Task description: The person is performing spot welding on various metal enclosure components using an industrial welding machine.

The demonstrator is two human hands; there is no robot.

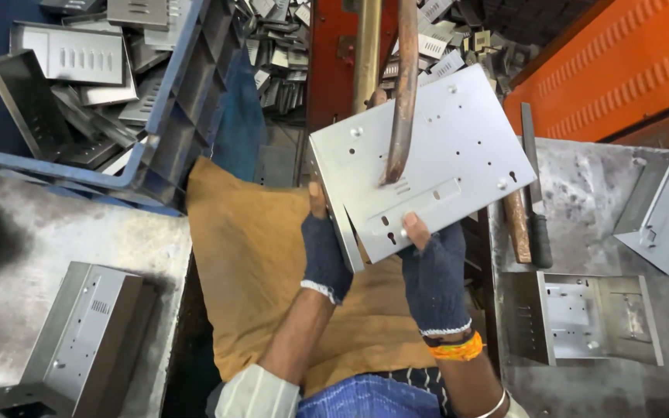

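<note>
A: Where does the work sit?

B: I see the grey sheet-metal panel (420, 162) held tilted above the brown cloth (249, 255), its long axis running from lower left up to upper right. The copper electrode rod (403, 93) comes down from above and meets the panel face near its middle.

A: And the hands?

B: My left hand (324, 255), in a dark fingerless glove, grips the panel's folded left edge. My right hand (433, 271) clasps the lower edge, thumb on the face. Both lie below the rod; the right is nearer it. A blue crate (187, 101) of parts stands far left.
</note>
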